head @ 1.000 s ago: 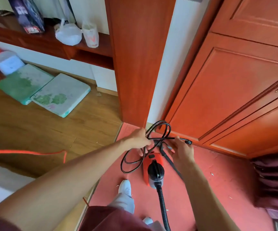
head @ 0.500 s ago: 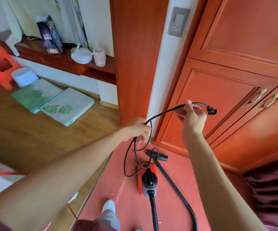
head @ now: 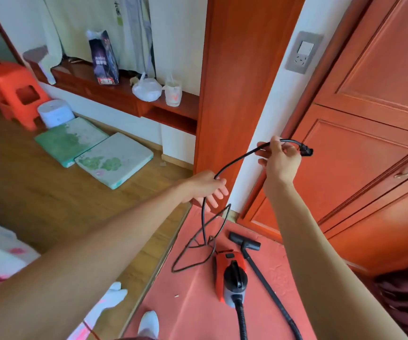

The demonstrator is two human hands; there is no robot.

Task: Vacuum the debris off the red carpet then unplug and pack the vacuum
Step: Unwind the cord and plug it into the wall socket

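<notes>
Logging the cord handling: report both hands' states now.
Left hand: open, fingers extended, power cord running across it.
Right hand: pinching the cord near its plug.

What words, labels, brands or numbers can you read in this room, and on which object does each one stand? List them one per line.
Dark bag: white print and a red label at its foot, both too blurred to read.
Hanging cloth: a dark printed column, too blurred to read.
Clear cup: a red mark, not legible.
Vacuum, power cord: no text shows.
Nothing can be quoted.
</notes>
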